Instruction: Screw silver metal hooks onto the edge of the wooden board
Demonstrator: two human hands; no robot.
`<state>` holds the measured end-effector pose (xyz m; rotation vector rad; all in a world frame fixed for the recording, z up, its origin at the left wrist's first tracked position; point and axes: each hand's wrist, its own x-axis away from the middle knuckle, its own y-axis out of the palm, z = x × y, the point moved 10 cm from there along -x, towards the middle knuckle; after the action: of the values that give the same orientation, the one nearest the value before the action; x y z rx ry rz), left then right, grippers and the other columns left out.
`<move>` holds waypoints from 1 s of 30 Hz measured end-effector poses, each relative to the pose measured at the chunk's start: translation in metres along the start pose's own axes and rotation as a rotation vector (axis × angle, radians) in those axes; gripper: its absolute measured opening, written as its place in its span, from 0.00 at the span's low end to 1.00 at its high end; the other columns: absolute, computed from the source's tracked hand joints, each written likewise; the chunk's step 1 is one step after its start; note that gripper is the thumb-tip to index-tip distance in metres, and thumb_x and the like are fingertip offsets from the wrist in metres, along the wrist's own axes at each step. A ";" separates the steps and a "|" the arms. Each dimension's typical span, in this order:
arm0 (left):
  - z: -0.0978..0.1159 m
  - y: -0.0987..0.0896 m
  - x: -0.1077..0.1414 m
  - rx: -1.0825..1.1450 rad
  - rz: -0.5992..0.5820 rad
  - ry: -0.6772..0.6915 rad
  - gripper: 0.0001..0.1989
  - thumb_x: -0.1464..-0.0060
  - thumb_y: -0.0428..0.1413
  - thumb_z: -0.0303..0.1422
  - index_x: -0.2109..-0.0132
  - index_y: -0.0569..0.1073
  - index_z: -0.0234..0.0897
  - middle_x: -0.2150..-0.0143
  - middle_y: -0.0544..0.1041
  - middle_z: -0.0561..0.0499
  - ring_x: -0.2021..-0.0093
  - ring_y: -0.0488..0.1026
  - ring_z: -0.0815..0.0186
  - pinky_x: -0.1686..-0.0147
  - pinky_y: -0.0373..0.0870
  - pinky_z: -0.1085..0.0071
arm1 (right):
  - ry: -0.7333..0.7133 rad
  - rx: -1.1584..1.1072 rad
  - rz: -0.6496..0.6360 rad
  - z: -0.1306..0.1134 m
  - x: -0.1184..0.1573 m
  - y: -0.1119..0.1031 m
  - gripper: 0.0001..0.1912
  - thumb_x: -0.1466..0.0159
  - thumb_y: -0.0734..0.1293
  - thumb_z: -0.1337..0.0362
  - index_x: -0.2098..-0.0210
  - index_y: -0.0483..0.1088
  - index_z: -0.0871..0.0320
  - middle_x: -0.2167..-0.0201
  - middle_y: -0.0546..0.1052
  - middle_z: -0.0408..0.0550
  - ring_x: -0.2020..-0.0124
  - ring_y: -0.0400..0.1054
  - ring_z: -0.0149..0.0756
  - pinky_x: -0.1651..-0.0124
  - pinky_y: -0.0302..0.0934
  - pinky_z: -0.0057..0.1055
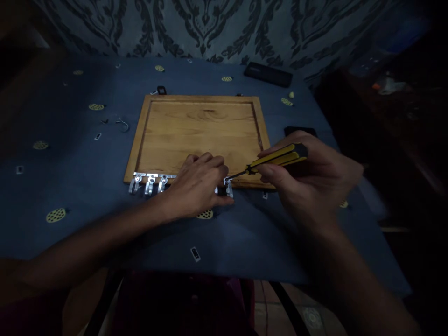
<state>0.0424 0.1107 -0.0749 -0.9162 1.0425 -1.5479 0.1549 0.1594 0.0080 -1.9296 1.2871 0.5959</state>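
Metal hook rail [151, 179]: lies along the near edge of the wooden board [199, 133], starting close to the board's near left corner and ending short of its near right corner. Three hooks show to the left of the left hand [200, 184], another just to its right; the middle stretch is covered by that hand.

Left fingers: bent over the rail at the board's near edge, thumb stretched along the near side. Undersides hidden; cannot tell whether they grip the rail or only press on it.

Right hand [311, 172]: above the board's near right corner, fingers closed around the yellow-and-black handle of a screwdriver [278, 158]. Shaft slants down leftward, tip at the rail's right end, just beside the left fingers. Seating in a screw head too small to confirm.

Surroundings: blue cloth-covered counter [115, 238] under the board. Curved hook-like piece [123, 124] left of the board; dark oblong case [268, 74] beyond its far right corner; dark flat object [299, 130] to its right, partly behind the right hand.
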 end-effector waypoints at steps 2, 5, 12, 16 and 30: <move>0.000 0.000 0.000 -0.002 -0.002 0.001 0.20 0.41 0.66 0.47 0.53 0.77 0.34 0.51 0.78 0.45 0.46 0.71 0.50 0.49 0.62 0.57 | -0.010 0.028 0.035 -0.002 0.002 -0.001 0.17 0.41 0.80 0.57 0.76 0.70 0.52 0.79 0.71 0.39 0.77 0.64 0.34 0.75 0.54 0.34; 0.000 -0.002 0.000 -0.002 0.021 0.010 0.20 0.41 0.65 0.47 0.54 0.78 0.34 0.51 0.78 0.45 0.47 0.71 0.51 0.49 0.62 0.57 | -0.007 0.067 0.026 -0.004 0.004 0.000 0.15 0.39 0.79 0.58 0.75 0.70 0.50 0.78 0.71 0.39 0.77 0.64 0.36 0.75 0.55 0.35; 0.000 -0.001 0.001 0.006 0.013 0.013 0.20 0.42 0.66 0.48 0.57 0.77 0.34 0.53 0.78 0.45 0.48 0.70 0.52 0.49 0.62 0.58 | -0.132 0.106 0.156 -0.015 0.007 -0.016 0.05 0.36 0.73 0.63 0.68 0.76 0.51 0.72 0.79 0.42 0.75 0.71 0.37 0.70 0.64 0.39; -0.001 0.000 0.001 0.010 0.003 0.003 0.20 0.43 0.67 0.47 0.56 0.77 0.34 0.52 0.77 0.46 0.48 0.70 0.51 0.49 0.62 0.58 | -0.124 0.120 0.121 -0.014 0.005 -0.013 0.07 0.36 0.74 0.63 0.71 0.75 0.52 0.76 0.74 0.41 0.77 0.66 0.34 0.74 0.57 0.35; 0.001 0.000 0.000 0.013 -0.013 0.002 0.20 0.41 0.66 0.48 0.55 0.77 0.34 0.52 0.77 0.45 0.47 0.70 0.50 0.48 0.62 0.57 | -0.098 0.079 0.062 -0.011 0.003 -0.004 0.09 0.37 0.76 0.65 0.72 0.75 0.53 0.76 0.73 0.42 0.76 0.66 0.33 0.75 0.56 0.33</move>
<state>0.0431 0.1107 -0.0749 -0.9139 1.0288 -1.5651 0.1599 0.1496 0.0141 -1.7799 1.2930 0.6524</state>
